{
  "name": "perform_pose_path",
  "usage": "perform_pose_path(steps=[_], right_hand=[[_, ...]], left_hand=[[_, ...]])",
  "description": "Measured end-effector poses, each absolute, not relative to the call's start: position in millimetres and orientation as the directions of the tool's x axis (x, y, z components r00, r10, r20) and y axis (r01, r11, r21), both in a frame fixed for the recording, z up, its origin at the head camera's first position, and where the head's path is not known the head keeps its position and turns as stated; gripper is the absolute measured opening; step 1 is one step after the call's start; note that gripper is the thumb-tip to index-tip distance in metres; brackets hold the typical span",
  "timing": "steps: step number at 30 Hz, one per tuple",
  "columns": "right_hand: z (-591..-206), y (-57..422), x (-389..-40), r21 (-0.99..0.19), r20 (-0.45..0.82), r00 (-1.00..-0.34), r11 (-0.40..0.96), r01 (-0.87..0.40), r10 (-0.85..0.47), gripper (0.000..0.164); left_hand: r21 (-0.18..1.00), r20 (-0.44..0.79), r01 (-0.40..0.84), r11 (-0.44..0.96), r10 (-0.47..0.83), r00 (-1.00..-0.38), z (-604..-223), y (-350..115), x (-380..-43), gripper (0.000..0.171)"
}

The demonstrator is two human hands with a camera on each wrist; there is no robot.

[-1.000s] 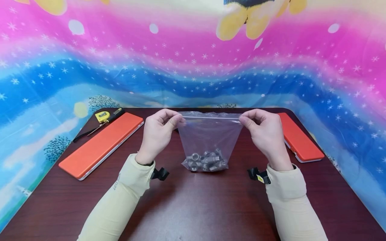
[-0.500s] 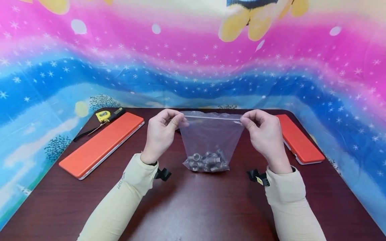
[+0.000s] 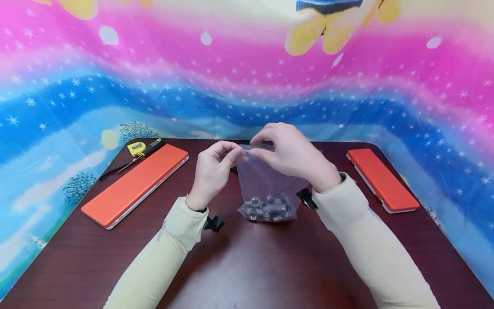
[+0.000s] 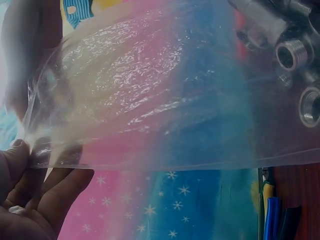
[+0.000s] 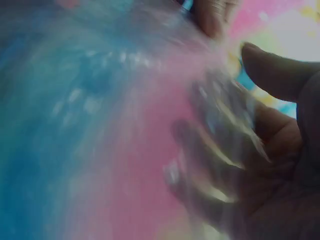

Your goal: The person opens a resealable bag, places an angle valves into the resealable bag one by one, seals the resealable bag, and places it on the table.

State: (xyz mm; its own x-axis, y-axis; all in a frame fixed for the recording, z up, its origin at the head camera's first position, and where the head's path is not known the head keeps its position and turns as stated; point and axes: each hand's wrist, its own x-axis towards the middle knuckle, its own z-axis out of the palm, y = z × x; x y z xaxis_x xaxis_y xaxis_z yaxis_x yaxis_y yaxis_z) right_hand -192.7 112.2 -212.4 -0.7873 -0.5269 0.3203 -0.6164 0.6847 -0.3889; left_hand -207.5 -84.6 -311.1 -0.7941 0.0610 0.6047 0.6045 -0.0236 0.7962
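Observation:
A clear zip-top bag [image 3: 254,180] hangs upright over the table, with several threaded metal pipe fittings [image 3: 266,207] at its bottom. My left hand [image 3: 216,169] pinches its top left corner between thumb and fingers. Close beside that corner, my right hand [image 3: 295,152] reaches across the front of the bag's top, thumb and forefinger apart around the zip edge. In the left wrist view the fittings [image 4: 292,55] show through the plastic. Through the bag in the blurred right wrist view, the fingers [image 5: 220,165] lie behind the plastic and the thumb [image 5: 275,75] stands away from them.
Left of the bag lies a long orange case [image 3: 135,184], with a yellow tape measure [image 3: 137,149] and a black-handled tool [image 3: 152,146] behind it. Another orange case [image 3: 382,180] lies on the right. A patterned cloth [image 3: 231,98] rises around the dark wooden table [image 3: 247,266].
My right hand has let go of the bag's top right corner and moved left along the top to near my left hand. My left hand keeps its pinch on the bag.

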Motion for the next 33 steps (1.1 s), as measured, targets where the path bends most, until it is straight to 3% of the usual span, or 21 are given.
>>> perform_pose_path(steps=[6,20,27,33], right_hand=[[-205.9,93.7,-208.0,-0.42,0.162,-0.829,0.723,-0.549,-0.535,0.01],[-210.1,96.3,-207.2,-0.436,0.151,-0.818,0.706,-0.559,-0.555,0.011],[-209.4,103.2,-207.0,-0.493,0.109,-0.866,0.73,-0.473,-0.487,0.018],[-207.2,108.1,-207.7,-0.514,0.072,-0.873,0.732,-0.447,-0.483,0.013]], left_hand=[[0.812,0.582,0.584,0.007,0.064,-0.81,-307.3,-85.9,-207.4,0.017],[0.83,0.553,0.556,0.034,0.073,-0.83,-304.6,-86.4,-202.3,0.018],[0.858,0.513,0.506,-0.082,0.108,-0.852,-302.4,-87.6,-200.0,0.017],[0.886,0.463,0.45,-0.116,0.137,-0.876,-299.8,-89.6,-199.7,0.02]])
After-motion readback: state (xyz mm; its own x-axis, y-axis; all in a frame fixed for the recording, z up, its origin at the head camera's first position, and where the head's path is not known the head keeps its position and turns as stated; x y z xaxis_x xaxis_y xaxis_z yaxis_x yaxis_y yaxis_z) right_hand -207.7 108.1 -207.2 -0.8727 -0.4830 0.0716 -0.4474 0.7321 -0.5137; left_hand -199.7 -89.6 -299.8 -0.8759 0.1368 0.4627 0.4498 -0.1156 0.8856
